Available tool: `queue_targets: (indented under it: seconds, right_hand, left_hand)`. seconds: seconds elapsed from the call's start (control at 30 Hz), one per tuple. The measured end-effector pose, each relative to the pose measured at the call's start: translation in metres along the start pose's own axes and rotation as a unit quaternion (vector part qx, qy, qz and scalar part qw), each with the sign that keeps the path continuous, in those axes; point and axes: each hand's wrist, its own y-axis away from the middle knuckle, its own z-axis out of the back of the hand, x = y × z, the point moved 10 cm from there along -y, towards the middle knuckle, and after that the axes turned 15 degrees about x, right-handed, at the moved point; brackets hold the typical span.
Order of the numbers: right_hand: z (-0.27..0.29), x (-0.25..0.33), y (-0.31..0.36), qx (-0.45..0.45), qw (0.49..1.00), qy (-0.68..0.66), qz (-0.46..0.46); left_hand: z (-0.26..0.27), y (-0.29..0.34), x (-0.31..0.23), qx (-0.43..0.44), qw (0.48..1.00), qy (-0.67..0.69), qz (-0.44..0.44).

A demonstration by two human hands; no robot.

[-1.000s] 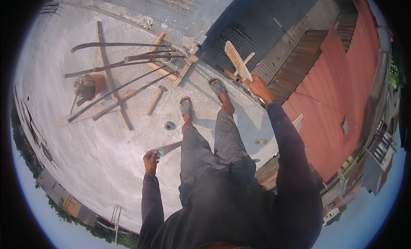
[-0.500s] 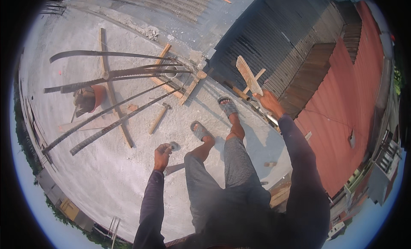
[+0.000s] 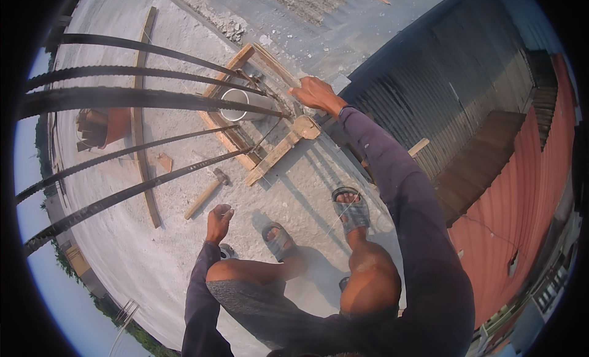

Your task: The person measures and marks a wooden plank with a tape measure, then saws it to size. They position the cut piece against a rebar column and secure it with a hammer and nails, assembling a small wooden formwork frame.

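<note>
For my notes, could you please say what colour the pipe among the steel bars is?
The pipe is whitish, seen best in the head view.

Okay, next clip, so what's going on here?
A person's right hand is at the end of a narrow brown wooden plank along one side of a light-brown wooden frame; whether it grips the plank is unclear. Dark ribbed steel bars and a round white pipe stand inside the frame. The left hand is beside a wooden-handled hammer lying on grey concrete, not touching it.
</note>
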Motion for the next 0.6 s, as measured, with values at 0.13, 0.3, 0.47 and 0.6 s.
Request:
queue_targets:
  seconds: [0.13,0.3,0.47,0.6]
  right_hand:
    - [-0.024,-0.003,-0.029,0.014,1.000,-0.006,0.013]
    - [-0.040,-0.003,-0.039,-0.001,0.998,0.021,0.053]
    - [-0.045,0.008,-0.047,-0.027,0.997,0.042,0.054]
    - [-0.052,0.014,-0.056,-0.015,0.998,0.044,0.041]
  left_hand:
    - [0.003,-0.038,0.013,-0.001,0.994,0.106,-0.004]
    - [0.019,-0.040,0.020,-0.041,0.983,0.179,0.022]
    - [0.016,-0.034,0.025,-0.024,0.969,0.241,0.040]
    - [0.026,-0.027,0.032,-0.068,0.966,0.249,0.028]
